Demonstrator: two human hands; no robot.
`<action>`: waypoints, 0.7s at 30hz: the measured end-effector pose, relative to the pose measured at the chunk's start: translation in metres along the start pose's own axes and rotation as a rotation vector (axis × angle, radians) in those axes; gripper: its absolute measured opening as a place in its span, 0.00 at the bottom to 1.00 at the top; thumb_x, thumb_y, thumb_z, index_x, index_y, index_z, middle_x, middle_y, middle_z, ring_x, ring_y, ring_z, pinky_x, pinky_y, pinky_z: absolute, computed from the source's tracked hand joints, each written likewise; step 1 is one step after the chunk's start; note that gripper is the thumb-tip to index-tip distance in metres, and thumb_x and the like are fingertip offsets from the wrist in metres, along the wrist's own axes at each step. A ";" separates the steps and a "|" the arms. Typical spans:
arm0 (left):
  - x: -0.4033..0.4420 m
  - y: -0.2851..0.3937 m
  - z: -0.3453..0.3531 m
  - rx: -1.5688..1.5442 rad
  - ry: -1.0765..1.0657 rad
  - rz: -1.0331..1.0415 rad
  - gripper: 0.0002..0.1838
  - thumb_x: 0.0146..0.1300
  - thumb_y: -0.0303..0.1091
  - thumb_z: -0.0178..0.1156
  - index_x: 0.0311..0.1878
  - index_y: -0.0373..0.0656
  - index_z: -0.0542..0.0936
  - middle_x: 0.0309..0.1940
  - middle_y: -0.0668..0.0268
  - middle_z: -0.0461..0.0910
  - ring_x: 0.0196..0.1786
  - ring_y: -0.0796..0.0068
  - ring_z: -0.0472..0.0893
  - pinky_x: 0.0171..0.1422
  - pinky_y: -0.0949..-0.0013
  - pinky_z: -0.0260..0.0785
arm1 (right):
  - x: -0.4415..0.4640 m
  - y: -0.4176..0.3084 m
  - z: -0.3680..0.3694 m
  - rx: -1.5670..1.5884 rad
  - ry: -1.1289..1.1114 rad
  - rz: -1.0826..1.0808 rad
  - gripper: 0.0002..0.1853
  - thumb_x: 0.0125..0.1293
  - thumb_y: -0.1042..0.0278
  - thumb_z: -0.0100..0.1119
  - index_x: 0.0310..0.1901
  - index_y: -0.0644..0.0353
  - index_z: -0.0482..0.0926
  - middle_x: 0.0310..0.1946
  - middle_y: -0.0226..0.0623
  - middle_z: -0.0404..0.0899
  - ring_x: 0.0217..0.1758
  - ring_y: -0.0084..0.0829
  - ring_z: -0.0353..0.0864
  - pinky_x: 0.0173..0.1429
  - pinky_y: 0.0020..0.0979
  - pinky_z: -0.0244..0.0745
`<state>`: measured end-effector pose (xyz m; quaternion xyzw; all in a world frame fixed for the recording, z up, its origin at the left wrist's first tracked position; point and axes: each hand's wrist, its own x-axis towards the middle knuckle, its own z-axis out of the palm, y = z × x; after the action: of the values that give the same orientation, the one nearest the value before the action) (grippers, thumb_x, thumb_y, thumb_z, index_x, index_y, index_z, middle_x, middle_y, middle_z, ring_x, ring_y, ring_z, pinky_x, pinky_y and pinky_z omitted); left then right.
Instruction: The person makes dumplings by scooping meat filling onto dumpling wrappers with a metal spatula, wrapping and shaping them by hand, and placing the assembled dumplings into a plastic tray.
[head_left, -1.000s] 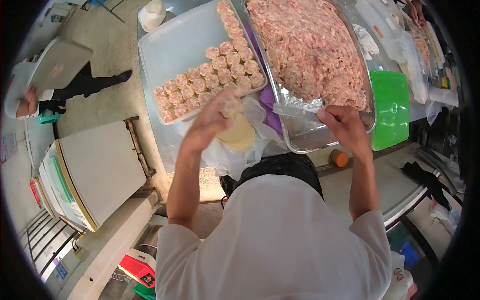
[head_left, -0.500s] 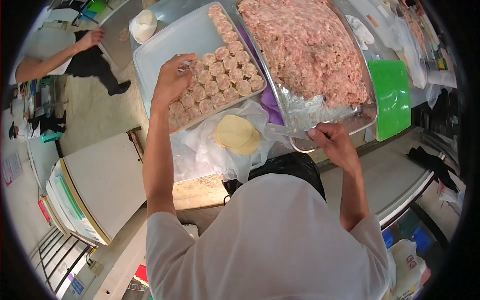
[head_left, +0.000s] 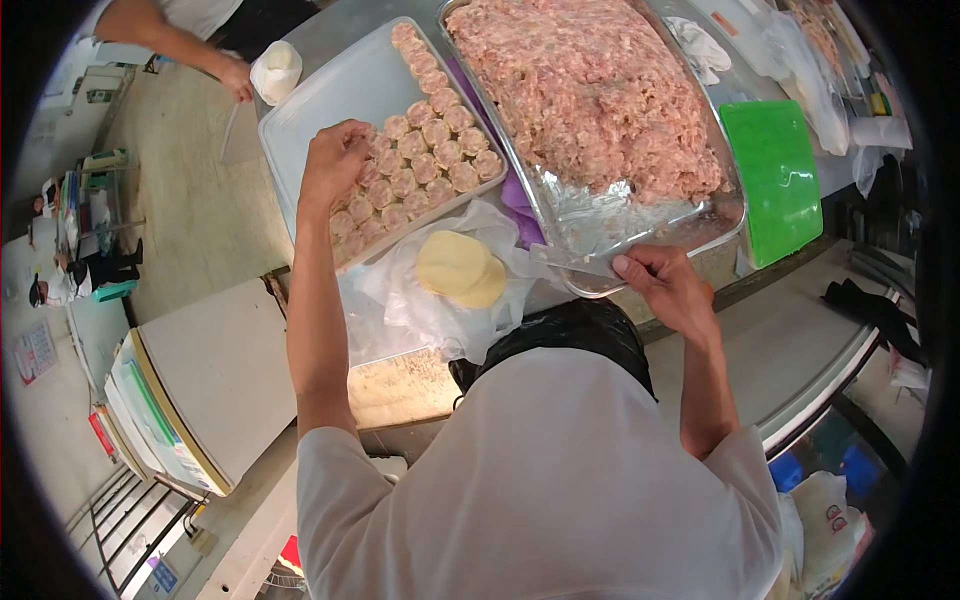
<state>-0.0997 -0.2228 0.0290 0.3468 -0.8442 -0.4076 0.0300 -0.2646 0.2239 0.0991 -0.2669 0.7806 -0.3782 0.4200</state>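
My left hand (head_left: 335, 160) is over the white plastic tray (head_left: 285, 125), its curled fingertips at the left edge of the rows of meat dumplings (head_left: 422, 165); whatever lies between the fingertips is hidden. My right hand (head_left: 655, 280) grips a flat metal spatula (head_left: 575, 261) at the near edge of the metal tray (head_left: 733, 225). That tray holds a large mound of minced meat (head_left: 600, 90). Between my hands, round yellow wrappers (head_left: 460, 268) lie on crumpled clear plastic (head_left: 400, 295).
A green lid (head_left: 772, 180) is right of the metal tray. Purple cloth (head_left: 520, 205) shows between the trays. A white bundle (head_left: 276, 72) stands at the upper left, beside another person's hand (head_left: 237, 80). A white cloth (head_left: 700, 48) lies at the upper right.
My left hand has moved from near the wrappers up to the dumplings in the tray. My right hand has lowered slightly with the spatula. The other person has come closer to the table.
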 end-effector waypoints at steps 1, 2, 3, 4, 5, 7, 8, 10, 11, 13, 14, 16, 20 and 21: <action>-0.001 0.002 0.002 -0.049 -0.004 -0.024 0.20 0.63 0.24 0.57 0.57 0.31 0.82 0.40 0.61 0.87 0.40 0.74 0.82 0.48 0.68 0.73 | -0.001 0.003 0.001 0.021 0.035 -0.045 0.13 0.74 0.62 0.64 0.39 0.67 0.83 0.23 0.29 0.73 0.29 0.21 0.66 0.34 0.31 0.66; -0.003 0.004 0.003 -0.054 0.036 0.012 0.19 0.64 0.24 0.57 0.57 0.32 0.82 0.39 0.61 0.86 0.39 0.75 0.81 0.47 0.68 0.74 | -0.002 0.005 0.004 0.041 0.069 -0.088 0.12 0.73 0.63 0.64 0.42 0.66 0.84 0.24 0.28 0.73 0.29 0.21 0.66 0.34 0.31 0.66; -0.007 0.009 0.003 -0.060 0.076 0.046 0.19 0.64 0.24 0.57 0.57 0.32 0.82 0.38 0.61 0.86 0.38 0.75 0.81 0.46 0.67 0.74 | -0.004 0.006 0.005 0.060 0.101 -0.131 0.11 0.73 0.65 0.65 0.45 0.65 0.85 0.25 0.28 0.73 0.29 0.21 0.65 0.35 0.31 0.66; -0.012 0.014 0.002 -0.066 0.118 0.079 0.18 0.65 0.24 0.57 0.57 0.33 0.82 0.37 0.60 0.86 0.37 0.76 0.81 0.46 0.67 0.74 | -0.008 0.003 0.002 0.069 0.089 -0.086 0.11 0.72 0.66 0.65 0.49 0.64 0.84 0.26 0.28 0.74 0.30 0.21 0.66 0.35 0.30 0.66; -0.020 0.019 0.003 0.014 0.208 0.126 0.17 0.66 0.25 0.57 0.57 0.34 0.83 0.37 0.60 0.86 0.36 0.76 0.80 0.44 0.66 0.74 | -0.012 -0.003 -0.004 0.077 0.077 -0.043 0.12 0.71 0.68 0.66 0.52 0.63 0.84 0.26 0.28 0.74 0.30 0.21 0.67 0.36 0.30 0.67; -0.052 0.051 0.008 0.176 0.385 0.222 0.15 0.67 0.26 0.58 0.55 0.37 0.84 0.36 0.60 0.86 0.34 0.76 0.80 0.42 0.66 0.73 | -0.014 0.000 -0.010 0.084 0.076 -0.005 0.14 0.70 0.71 0.66 0.56 0.62 0.83 0.27 0.28 0.75 0.31 0.22 0.68 0.37 0.29 0.68; -0.073 0.062 0.019 0.133 0.300 0.158 0.12 0.66 0.28 0.61 0.52 0.38 0.84 0.34 0.59 0.85 0.34 0.72 0.80 0.41 0.64 0.73 | -0.014 0.011 -0.014 0.082 0.087 -0.010 0.15 0.70 0.72 0.65 0.57 0.61 0.83 0.28 0.29 0.75 0.32 0.22 0.69 0.38 0.29 0.69; -0.117 0.072 0.050 0.203 0.117 0.176 0.10 0.64 0.32 0.66 0.47 0.40 0.84 0.34 0.59 0.85 0.35 0.60 0.83 0.41 0.59 0.74 | -0.014 0.019 -0.020 0.067 0.106 -0.036 0.16 0.70 0.74 0.64 0.58 0.62 0.82 0.28 0.30 0.76 0.32 0.23 0.70 0.39 0.29 0.70; -0.134 0.070 0.070 0.314 0.017 0.259 0.10 0.62 0.34 0.67 0.45 0.41 0.83 0.35 0.59 0.85 0.37 0.53 0.85 0.42 0.56 0.76 | -0.013 0.021 -0.023 0.054 0.114 -0.057 0.16 0.71 0.74 0.63 0.58 0.62 0.82 0.28 0.31 0.77 0.32 0.23 0.70 0.39 0.29 0.70; -0.159 0.090 0.100 0.311 0.000 0.173 0.11 0.60 0.35 0.70 0.40 0.41 0.80 0.33 0.58 0.83 0.40 0.50 0.84 0.42 0.53 0.75 | -0.013 0.023 -0.030 0.003 0.099 -0.091 0.15 0.71 0.74 0.62 0.58 0.63 0.82 0.28 0.34 0.77 0.32 0.25 0.71 0.40 0.29 0.71; -0.163 0.086 0.108 0.293 0.080 0.182 0.12 0.58 0.34 0.71 0.39 0.41 0.78 0.35 0.57 0.82 0.39 0.50 0.84 0.42 0.54 0.75 | -0.013 0.018 -0.034 -0.035 0.074 -0.104 0.16 0.72 0.73 0.62 0.59 0.63 0.82 0.28 0.35 0.78 0.32 0.25 0.71 0.40 0.30 0.71; -0.163 0.082 0.109 0.240 0.080 0.133 0.11 0.58 0.32 0.71 0.39 0.41 0.78 0.34 0.57 0.82 0.39 0.49 0.83 0.42 0.53 0.74 | -0.011 0.016 -0.033 -0.066 0.042 -0.135 0.14 0.72 0.72 0.61 0.58 0.64 0.81 0.28 0.36 0.78 0.31 0.26 0.71 0.39 0.31 0.71; -0.171 0.075 0.107 0.105 0.132 0.109 0.11 0.57 0.29 0.72 0.39 0.40 0.79 0.34 0.55 0.81 0.38 0.49 0.83 0.42 0.54 0.74 | -0.003 0.006 -0.018 0.020 -0.107 -0.161 0.10 0.74 0.71 0.58 0.51 0.66 0.81 0.25 0.38 0.75 0.29 0.29 0.71 0.38 0.33 0.71; -0.174 0.077 0.108 0.068 0.141 0.113 0.11 0.56 0.28 0.72 0.39 0.40 0.79 0.34 0.55 0.81 0.38 0.49 0.83 0.41 0.54 0.74 | -0.004 0.004 -0.015 0.060 -0.163 -0.141 0.09 0.75 0.71 0.57 0.49 0.66 0.81 0.25 0.38 0.75 0.29 0.30 0.71 0.37 0.34 0.70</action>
<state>-0.0472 -0.0118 0.0516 0.3273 -0.8715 -0.3511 0.1006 -0.2756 0.2345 0.1035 -0.3384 0.7115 -0.4069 0.4622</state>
